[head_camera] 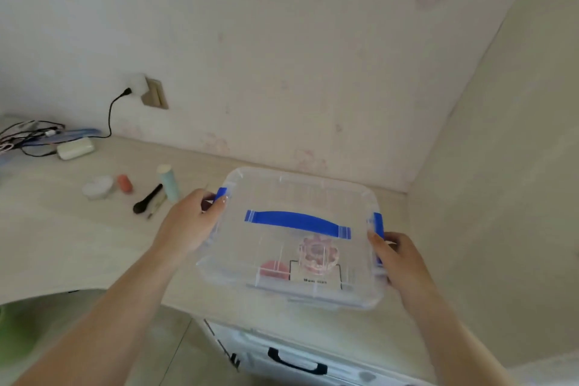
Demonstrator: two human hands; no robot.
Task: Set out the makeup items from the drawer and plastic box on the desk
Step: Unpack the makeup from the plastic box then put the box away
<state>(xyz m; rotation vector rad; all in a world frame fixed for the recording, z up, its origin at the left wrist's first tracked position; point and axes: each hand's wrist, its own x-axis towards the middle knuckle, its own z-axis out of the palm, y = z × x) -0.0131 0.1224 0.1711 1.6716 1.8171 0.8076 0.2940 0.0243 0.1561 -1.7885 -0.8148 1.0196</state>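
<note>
A clear plastic box [313, 191] with a blue lid handle and blue side latches stands on the pale desk [62, 238]. My left hand [191, 222] grips its left latch and my right hand [398, 260] grips its right latch. Through the lid I see a pink flower-shaped case [318, 255] and a round red item [274, 271]. To the left on the desk lie a white jar [98, 186], an orange sponge [124, 183], a black brush [147, 199] and a pale green tube [168, 182].
A white drawer [297, 357] with a black handle sits below the desk edge. Cables, a white case [75, 149] and a wall socket [153, 92] are at the back left. Walls close in behind and to the right.
</note>
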